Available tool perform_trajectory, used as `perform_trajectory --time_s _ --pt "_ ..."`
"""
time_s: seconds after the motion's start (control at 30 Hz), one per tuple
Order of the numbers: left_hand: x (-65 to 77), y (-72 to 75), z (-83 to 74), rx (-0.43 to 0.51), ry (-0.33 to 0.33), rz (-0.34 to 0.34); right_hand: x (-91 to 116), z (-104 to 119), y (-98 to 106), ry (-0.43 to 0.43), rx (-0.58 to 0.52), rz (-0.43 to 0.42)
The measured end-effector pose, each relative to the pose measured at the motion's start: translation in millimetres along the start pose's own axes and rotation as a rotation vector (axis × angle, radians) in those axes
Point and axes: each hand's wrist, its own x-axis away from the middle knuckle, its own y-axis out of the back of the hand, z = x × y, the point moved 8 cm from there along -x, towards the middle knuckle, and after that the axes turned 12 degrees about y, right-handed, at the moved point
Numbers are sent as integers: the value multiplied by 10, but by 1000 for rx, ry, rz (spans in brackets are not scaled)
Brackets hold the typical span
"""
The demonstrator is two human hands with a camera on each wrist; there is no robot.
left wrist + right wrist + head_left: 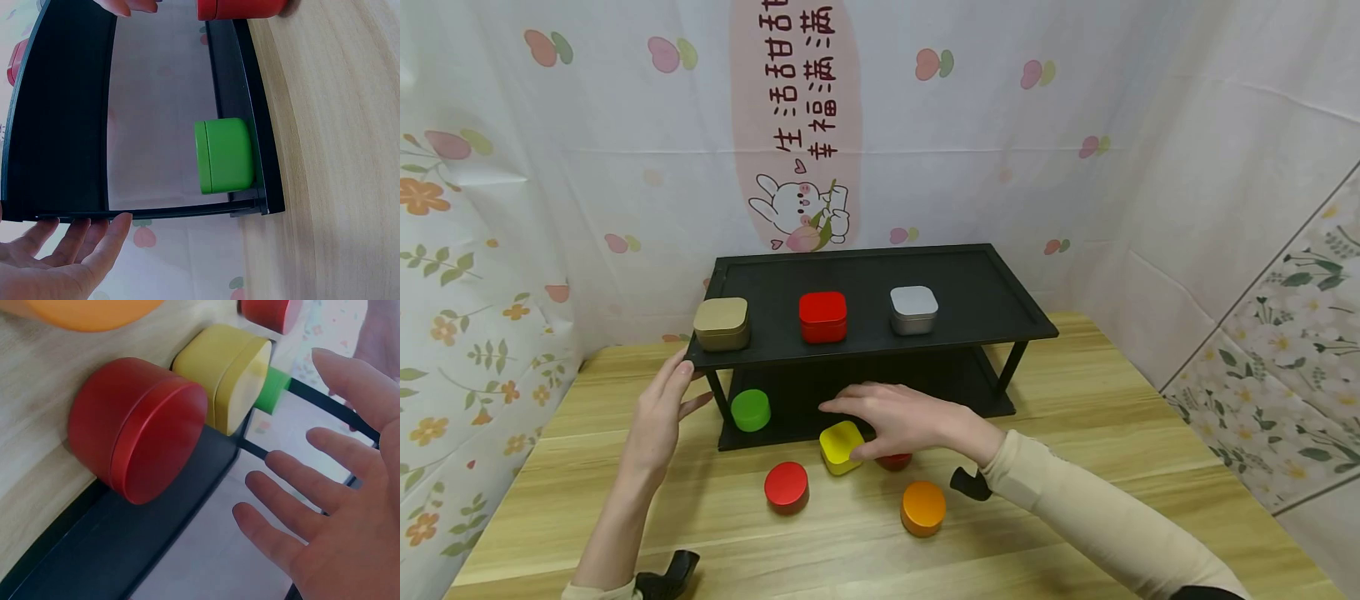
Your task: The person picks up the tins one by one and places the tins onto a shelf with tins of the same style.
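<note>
My left hand [658, 408] touches the left side of a black two-level shelf [880, 353], its fingers near the upper corner and extended in the left wrist view. My right hand [902, 417] hovers in front of the lower level, fingers spread and holding nothing in the right wrist view. Below it are a yellow square tin [841, 450] at the shelf's front edge and a round red tin [134, 431], mostly covered by the hand in the head view. A green tin [751, 410] stands on the lower level at the left.
On the top level stand a gold tin [722, 325], a square red tin [823, 318] and a silver tin [913, 312]. Another round red tin [787, 488] and an orange tin [923, 510] are on the wooden table [760, 558]. Patterned cloth [970, 167] hangs behind.
</note>
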Motion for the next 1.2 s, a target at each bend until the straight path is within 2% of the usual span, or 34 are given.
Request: perform_trajectory --time_s 0.57,0.9,1.2 --pt "-13 4 12 8 20 -7 -83 -53 -145 -49 -21 53" --pt "8 -10 -12 -14 5 -8 -112 -78 -218 -51 -32 65" --pt "-7 -3 7 -4 20 -9 -142 -98 -270 -42 -24 62"
